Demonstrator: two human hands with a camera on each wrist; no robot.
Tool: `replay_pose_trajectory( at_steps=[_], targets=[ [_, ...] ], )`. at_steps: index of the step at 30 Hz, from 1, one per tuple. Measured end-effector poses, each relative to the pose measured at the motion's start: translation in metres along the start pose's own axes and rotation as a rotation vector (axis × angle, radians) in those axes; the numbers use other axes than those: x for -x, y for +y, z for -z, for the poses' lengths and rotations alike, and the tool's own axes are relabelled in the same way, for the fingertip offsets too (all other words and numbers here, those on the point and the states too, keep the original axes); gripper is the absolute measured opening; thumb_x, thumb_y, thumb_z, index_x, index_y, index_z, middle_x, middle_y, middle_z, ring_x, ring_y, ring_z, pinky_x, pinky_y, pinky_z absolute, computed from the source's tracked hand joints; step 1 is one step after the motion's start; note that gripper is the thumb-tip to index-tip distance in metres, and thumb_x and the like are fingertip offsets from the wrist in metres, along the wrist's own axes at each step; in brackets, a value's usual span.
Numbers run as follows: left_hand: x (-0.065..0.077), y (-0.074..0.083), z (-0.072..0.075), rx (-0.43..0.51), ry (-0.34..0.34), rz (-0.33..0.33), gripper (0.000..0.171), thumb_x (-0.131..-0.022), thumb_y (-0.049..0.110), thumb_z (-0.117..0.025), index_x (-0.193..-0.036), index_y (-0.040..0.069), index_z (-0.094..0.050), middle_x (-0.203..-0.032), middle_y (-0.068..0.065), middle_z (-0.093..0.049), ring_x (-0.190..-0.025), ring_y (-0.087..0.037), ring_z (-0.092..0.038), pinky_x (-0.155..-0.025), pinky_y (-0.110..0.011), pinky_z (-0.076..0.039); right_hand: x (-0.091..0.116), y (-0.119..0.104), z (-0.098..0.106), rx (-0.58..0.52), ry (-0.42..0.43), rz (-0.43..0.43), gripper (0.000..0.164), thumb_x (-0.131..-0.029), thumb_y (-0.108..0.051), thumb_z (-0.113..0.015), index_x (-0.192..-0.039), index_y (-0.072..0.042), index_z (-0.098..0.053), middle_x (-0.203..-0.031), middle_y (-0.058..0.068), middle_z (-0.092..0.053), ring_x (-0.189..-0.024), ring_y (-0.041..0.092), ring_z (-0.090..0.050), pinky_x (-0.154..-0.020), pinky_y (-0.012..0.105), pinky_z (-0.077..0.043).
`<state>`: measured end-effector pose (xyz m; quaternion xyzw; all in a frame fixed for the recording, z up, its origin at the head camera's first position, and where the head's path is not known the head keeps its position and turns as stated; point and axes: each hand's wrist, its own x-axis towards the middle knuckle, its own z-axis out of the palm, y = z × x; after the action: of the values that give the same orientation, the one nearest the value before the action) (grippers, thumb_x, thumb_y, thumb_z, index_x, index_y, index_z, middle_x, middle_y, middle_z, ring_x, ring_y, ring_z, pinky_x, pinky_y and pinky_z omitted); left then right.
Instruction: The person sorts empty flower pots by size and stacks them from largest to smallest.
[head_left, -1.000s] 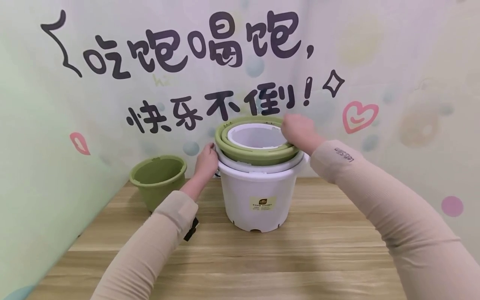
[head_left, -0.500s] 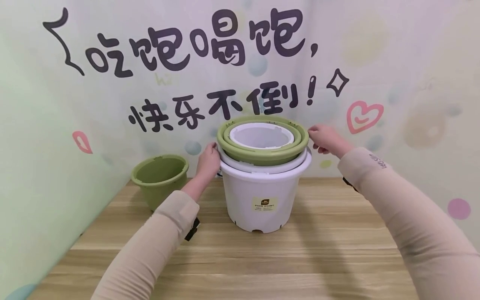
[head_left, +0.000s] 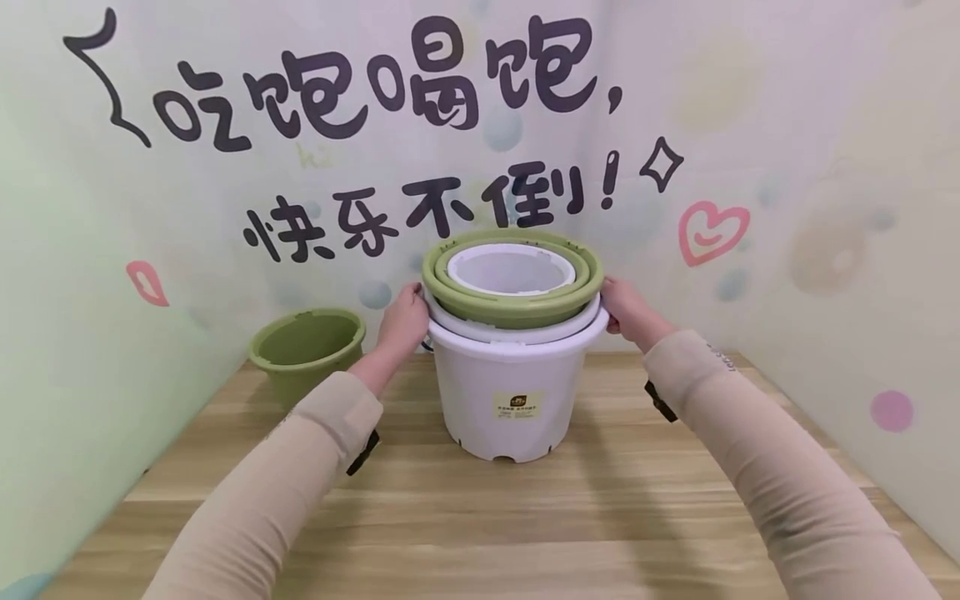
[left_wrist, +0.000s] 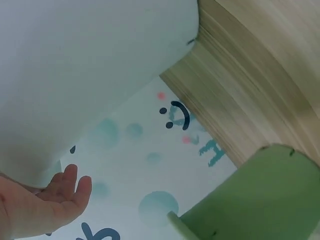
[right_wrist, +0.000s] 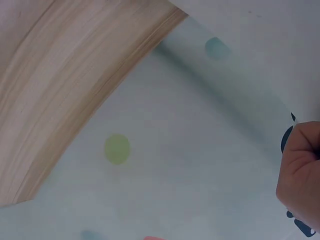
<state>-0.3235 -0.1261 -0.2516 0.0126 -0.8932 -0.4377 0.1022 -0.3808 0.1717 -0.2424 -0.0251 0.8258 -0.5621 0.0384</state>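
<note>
A nested stack of flowerpots stands upright in the middle of the table in the head view. Its outermost is a large white flowerpot [head_left: 472, 383] with a yellowish label; inside sit a second white pot [head_left: 517, 336], green pots [head_left: 502, 314] and a small white pot [head_left: 513, 271]. My left hand [head_left: 403, 318] holds the white rim at the left, fingers curled beneath it in the left wrist view. At the opposite side my right hand [head_left: 632, 312] grips the white rim, its fingers bent. Which of the two white rims each hand has is hard to tell.
A separate green flowerpot [head_left: 307, 379] stands on the wooden table [head_left: 465, 525], left of the stack and behind my left forearm. A printed wall hanging [head_left: 645, 100] with black characters rises close behind the table.
My right hand has left the green rim at the top right, swung outward, then come in lower against the white rim. My left hand has stayed at the left rim.
</note>
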Motion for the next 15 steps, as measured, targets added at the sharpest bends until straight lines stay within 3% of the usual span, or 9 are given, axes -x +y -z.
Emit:
replay_pose_trajectory(
  at_steps=[4, 7, 9, 11, 15],
  targets=[
    [-0.003, 0.001, 0.014, -0.118, -0.107, -0.068, 0.05, -0.098, 0.022, -0.016, -0.144, 0.003, -0.021, -0.146, -0.018, -0.03, -0.129, -0.035, -0.036, -0.107, -0.046, -0.029, 0.001, 0.0, 0.002, 0.038, 0.021, 0.011, 0.029, -0.1, -0.027, -0.022, -0.086, -0.007, -0.038, -0.045, -0.006, -0.035, -0.037, 0.005, -0.031, -0.038, 0.019, -0.028],
    [-0.006, -0.005, 0.037, -0.208, -0.151, -0.099, 0.049, -0.098, 0.018, -0.02, -0.143, 0.001, -0.022, -0.144, -0.021, -0.031, -0.11, -0.037, -0.05, -0.098, -0.048, -0.038, 0.002, 0.0, 0.002, 0.062, 0.032, 0.016, 0.029, -0.1, -0.026, -0.022, -0.094, -0.005, -0.041, -0.049, -0.005, -0.037, -0.04, 0.006, -0.032, -0.04, 0.019, -0.028],
    [-0.007, -0.014, 0.057, -0.258, -0.136, -0.1, 0.049, -0.096, 0.013, -0.022, -0.142, -0.002, -0.024, -0.143, -0.025, -0.031, -0.089, -0.031, -0.055, -0.088, -0.045, -0.044, 0.002, -0.001, 0.001, 0.07, 0.045, 0.013, 0.029, -0.1, -0.025, -0.022, -0.1, -0.004, -0.043, -0.05, -0.004, -0.037, -0.04, 0.006, -0.033, -0.041, 0.019, -0.028],
    [-0.006, -0.025, 0.078, -0.313, -0.092, -0.089, 0.05, -0.092, 0.008, -0.024, -0.141, -0.004, -0.025, -0.138, -0.029, -0.036, -0.073, -0.029, -0.051, -0.072, -0.04, -0.046, 0.002, -0.001, 0.001, 0.076, 0.053, 0.012, 0.031, -0.1, -0.024, -0.022, -0.108, -0.003, -0.043, -0.051, -0.004, -0.038, -0.041, 0.006, -0.034, -0.041, 0.019, -0.028],
    [-0.002, -0.06, 0.118, -0.404, -0.02, -0.021, 0.056, -0.085, 0.004, -0.024, -0.14, -0.008, -0.021, -0.134, -0.035, -0.034, -0.085, -0.037, -0.048, -0.058, -0.034, -0.042, 0.002, -0.001, 0.001, 0.084, 0.063, 0.003, 0.034, -0.1, -0.024, -0.021, -0.113, -0.002, -0.043, -0.052, -0.004, -0.038, -0.041, 0.006, -0.034, -0.041, 0.019, -0.029]
  ],
)
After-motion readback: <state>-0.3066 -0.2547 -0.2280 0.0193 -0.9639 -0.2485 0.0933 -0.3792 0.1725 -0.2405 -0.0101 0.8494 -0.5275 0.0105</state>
